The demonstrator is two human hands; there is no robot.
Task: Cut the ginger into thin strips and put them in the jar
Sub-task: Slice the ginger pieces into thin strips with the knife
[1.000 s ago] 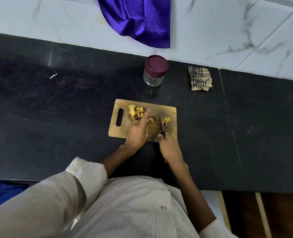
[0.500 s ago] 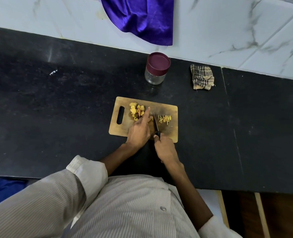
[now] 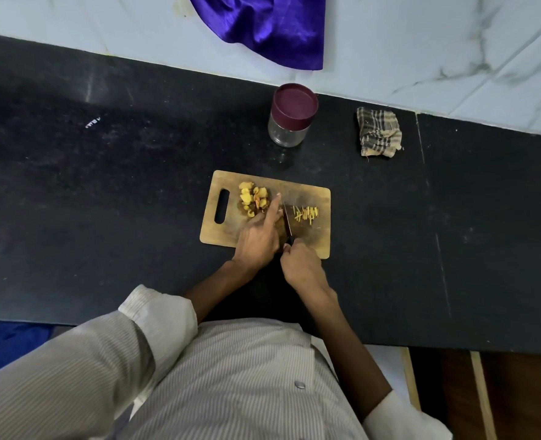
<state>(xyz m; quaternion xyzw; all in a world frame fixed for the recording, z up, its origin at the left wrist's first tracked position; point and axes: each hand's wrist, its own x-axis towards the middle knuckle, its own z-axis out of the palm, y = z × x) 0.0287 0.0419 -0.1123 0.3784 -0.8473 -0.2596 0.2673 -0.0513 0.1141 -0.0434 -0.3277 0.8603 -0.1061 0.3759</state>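
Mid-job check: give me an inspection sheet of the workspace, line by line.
Surface: black countertop, speckled, pale smears at left.
Job's things: wooden cutting board; ginger chunks at its left; cut strips at right; knife between them; jar behind board, maroon lid on.
Clutter: checked cloth right of jar.
Hands: left hand by the chunks, forefinger straight; right hand grips knife handle.
Cables: nothing seen.
Surroundings: marble-look wall, purple fabric hanging.

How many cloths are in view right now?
2: a purple cloth hanging down the white wall above the jar, and a checked cloth crumpled on the black counter to the jar's right.
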